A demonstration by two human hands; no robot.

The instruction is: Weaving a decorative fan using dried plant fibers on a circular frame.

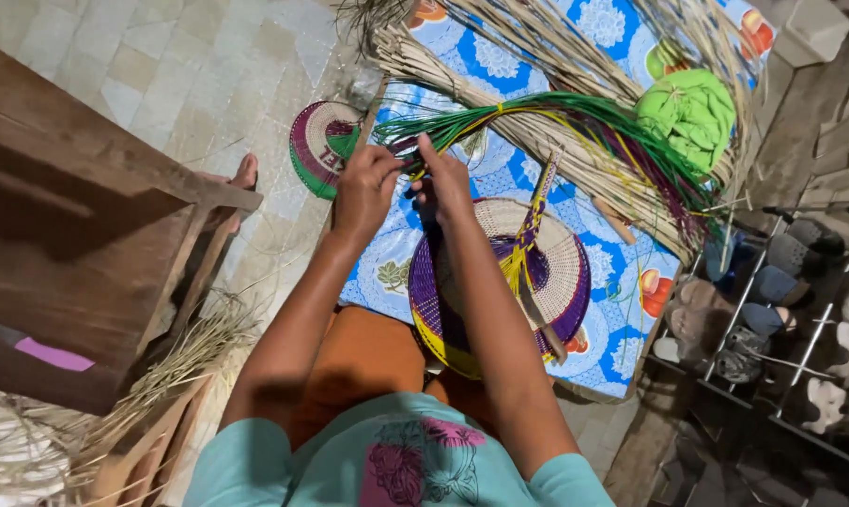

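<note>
Both hands, left hand (363,188) and right hand (443,178), pinch green strands (500,113) above woven fan (500,282)

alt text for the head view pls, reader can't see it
Seen from above, a person's left hand and right hand pinch green straw strands above a round woven fan in purple, yellow and tan. Beneath lies a blue patterned cloth with a bundle of dry straw; a smaller woven fan lies left.

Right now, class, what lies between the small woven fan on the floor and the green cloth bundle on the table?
In the head view, the bundle of green strands stretches between the small fan and green cloth, across the table.
</note>
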